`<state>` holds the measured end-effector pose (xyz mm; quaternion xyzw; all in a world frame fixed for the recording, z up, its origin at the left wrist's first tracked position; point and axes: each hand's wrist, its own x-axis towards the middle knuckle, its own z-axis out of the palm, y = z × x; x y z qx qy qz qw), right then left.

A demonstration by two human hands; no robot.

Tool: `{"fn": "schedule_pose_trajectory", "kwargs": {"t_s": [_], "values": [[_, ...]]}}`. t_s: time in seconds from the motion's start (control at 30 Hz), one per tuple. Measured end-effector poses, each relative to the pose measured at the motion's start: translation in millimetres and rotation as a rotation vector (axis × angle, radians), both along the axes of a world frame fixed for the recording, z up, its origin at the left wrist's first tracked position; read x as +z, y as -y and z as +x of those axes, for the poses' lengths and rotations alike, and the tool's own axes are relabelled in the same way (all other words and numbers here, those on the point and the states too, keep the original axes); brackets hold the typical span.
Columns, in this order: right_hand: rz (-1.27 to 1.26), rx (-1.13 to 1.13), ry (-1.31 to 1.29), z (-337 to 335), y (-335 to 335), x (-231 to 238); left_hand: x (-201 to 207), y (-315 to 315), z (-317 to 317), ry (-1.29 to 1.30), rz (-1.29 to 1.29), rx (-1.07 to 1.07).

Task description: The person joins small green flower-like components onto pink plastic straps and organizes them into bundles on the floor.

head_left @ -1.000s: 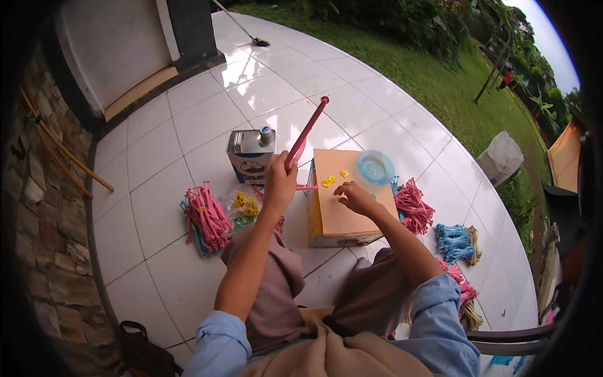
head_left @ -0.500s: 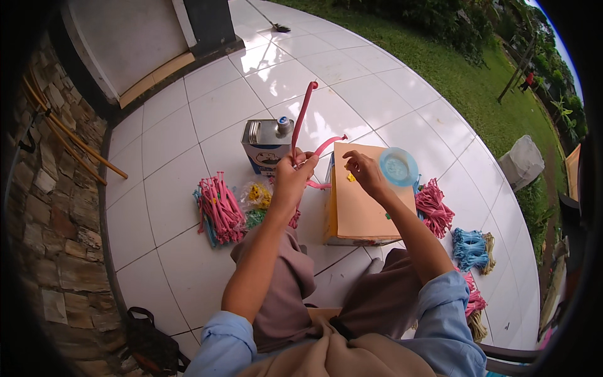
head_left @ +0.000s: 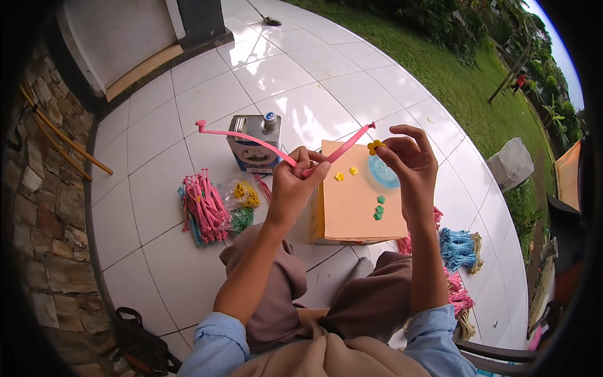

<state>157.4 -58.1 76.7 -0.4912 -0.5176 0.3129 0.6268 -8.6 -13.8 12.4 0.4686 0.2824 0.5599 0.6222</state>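
My left hand (head_left: 294, 188) is closed around the middle of a pink sandal strap (head_left: 251, 139). The strap's two arms spread left and right in a wide V, each ending in a small plug. Between thumb and fingertips of my right hand (head_left: 411, 163) is a small yellow flower (head_left: 374, 147) with a dark centre, held near the strap's right end. Below both hands, a peach-coloured board (head_left: 342, 217) tops a box. Two yellow flowers (head_left: 340, 177) and several green pieces (head_left: 380, 200) lie on it. Behind my right hand a blue translucent dish (head_left: 382, 174) is partly hidden.
A metal can (head_left: 254, 151) with a blue-and-white cap stands beyond my left hand. Left of the box lie a pink strap bundle (head_left: 206, 204) and bags of yellow (head_left: 246, 193) and green pieces (head_left: 241, 218). Blue strap bundles (head_left: 458, 249) lie at right, a black bag (head_left: 141, 339) at lower left.
My right hand has risen from the board with a yellow flower. My left hand has turned the strap, whose arms now spread sideways. The view has shifted slightly.
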Motion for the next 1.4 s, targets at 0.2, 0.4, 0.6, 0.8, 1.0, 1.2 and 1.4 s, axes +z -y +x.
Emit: {"fn": "schedule_pose_trajectory", "kwargs": {"t_s": [0.2, 0.4, 0.6, 0.8, 1.0, 1.2, 1.4], "values": [[-0.049, 0.088, -0.073, -14.0, -3.7, -13.7, 0.9, 1.6, 1.6, -0.055, 0.115, -0.004], [-0.087, 0.124, -0.077, -23.5, -10.1, -20.2, 0.0, 2.5, 0.8, -0.117, 0.161, 0.014], [-0.079, 0.098, -0.135, -29.7, -10.8, -23.2, -2.7, 2.7, 2.1, -0.102, 0.188, 0.033], [-0.056, 0.079, -0.237, -39.8, -11.3, -24.3, 2.5, 6.7, 3.1, -0.060, 0.172, 0.053], [0.043, 0.057, -0.214, -44.5, -13.3, -30.5, 2.9, 10.4, 5.6, -0.034, 0.217, 0.108], [0.052, 0.083, -0.241, -48.8, -12.9, -33.7, -1.2, 8.9, 2.2, -0.007, 0.271, 0.134], [-0.078, 0.101, -0.441, -45.3, -12.4, -28.3, 1.7, 8.7, 6.7, 0.006, 0.245, 0.141]]}}
